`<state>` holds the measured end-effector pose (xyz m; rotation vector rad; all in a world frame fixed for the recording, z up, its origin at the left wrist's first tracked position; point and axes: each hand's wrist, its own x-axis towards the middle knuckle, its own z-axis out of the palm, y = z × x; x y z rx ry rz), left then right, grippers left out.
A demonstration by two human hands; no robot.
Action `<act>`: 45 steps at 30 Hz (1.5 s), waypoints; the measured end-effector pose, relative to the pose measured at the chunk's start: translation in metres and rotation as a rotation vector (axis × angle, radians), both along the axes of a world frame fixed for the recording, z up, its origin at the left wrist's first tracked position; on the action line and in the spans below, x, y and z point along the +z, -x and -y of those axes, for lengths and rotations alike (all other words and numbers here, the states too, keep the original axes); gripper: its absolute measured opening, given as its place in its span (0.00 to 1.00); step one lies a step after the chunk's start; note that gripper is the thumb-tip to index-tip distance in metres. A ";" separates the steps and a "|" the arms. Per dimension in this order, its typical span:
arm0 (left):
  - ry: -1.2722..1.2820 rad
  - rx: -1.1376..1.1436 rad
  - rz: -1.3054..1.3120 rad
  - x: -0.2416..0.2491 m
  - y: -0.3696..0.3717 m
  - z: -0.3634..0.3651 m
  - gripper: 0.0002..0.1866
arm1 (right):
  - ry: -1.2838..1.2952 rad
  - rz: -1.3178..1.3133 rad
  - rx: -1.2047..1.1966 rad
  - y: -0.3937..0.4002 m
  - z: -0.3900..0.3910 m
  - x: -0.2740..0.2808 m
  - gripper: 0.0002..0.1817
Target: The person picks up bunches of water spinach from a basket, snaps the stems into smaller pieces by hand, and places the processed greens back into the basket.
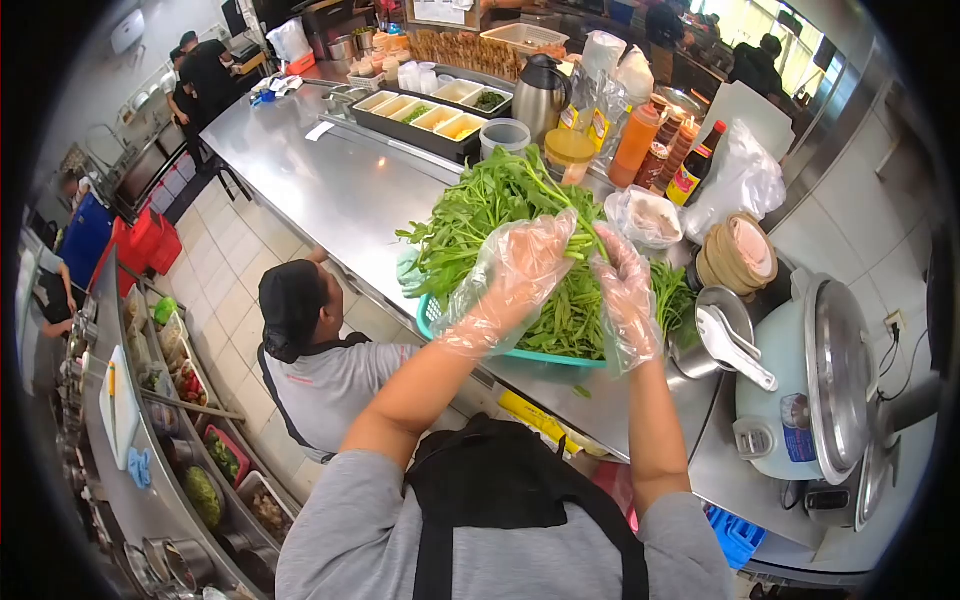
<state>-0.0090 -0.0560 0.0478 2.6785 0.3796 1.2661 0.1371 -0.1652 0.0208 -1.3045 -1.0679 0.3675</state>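
Leafy green stalks (495, 200) are heaped in and above a turquoise basket (540, 356) on the steel counter. My left hand (530, 265), in a clear plastic glove, is closed around a bunch of the stems, with the leaves reaching up and to the left. Close by on the right, my right hand (628, 290), also gloved, has its fingers closed on green stems near the cut ends. More loose leaves (575, 325) lie in the basket beneath and between both hands.
A co-worker (300, 340) crouches left of the counter. Behind the basket stand a condiment tray (430, 118), a steel jug (540, 95) and sauce bottles (635, 145). At right are a metal pot (690, 345) with white spoons and a large rice cooker (800, 385).
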 end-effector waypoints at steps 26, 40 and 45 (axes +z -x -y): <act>1.045 -0.237 0.258 -0.005 -0.002 -0.013 0.16 | 0.020 -0.323 -0.164 0.032 -0.024 -0.021 0.14; 0.106 -0.080 -0.087 -0.027 0.014 0.003 0.26 | -0.002 -0.375 -0.181 0.003 -0.013 -0.027 0.14; -0.124 -0.073 0.033 -0.005 0.016 0.013 0.30 | 0.084 -0.164 -0.259 0.002 -0.007 -0.029 0.14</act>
